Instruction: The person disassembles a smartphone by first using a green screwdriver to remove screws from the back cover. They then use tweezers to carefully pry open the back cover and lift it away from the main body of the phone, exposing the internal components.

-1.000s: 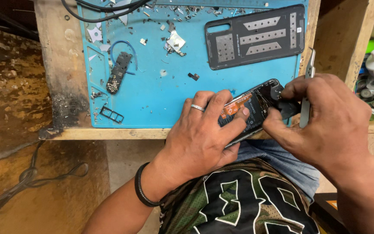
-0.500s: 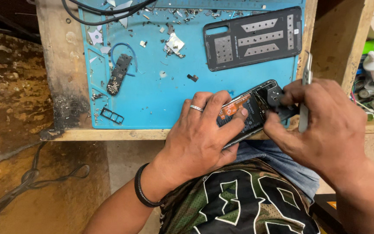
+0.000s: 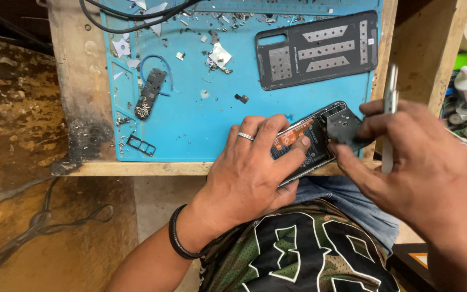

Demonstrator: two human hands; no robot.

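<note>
Fingers (image 3: 293, 154) of the left hand (image 3: 249, 178) we find wrapped around the opened phone (image 3: 306, 143), thumb beneath and fingertips pressed on its exposed interior beside an orange label; a silver ring sits on one finger and a black band on the wrist. We note that the phone is held tilted, at the near edge of the surface (image 3: 141, 168), partly over the person's lap. At the phone's upper end, the right hand (image 3: 412, 162) has thumb and forefinger closed narrowly on a small black cover piece (image 3: 344, 127), which touches the phone's top corner. We also see a slim silver tool (image 3: 389, 116) gripped upright in the same hand; its tip is hidden. Beyond the hands, a blue work mat (image 3: 201, 124) covers the surface. On it lie the phone's dark back panel (image 3: 317, 48) at the far right, well apart from the hands, a small black component (image 3: 151, 93) with a blue wire loop at the left, a small black frame (image 3: 140, 145) near the mat's front edge, and scattered screws and foil scraps.
</note>
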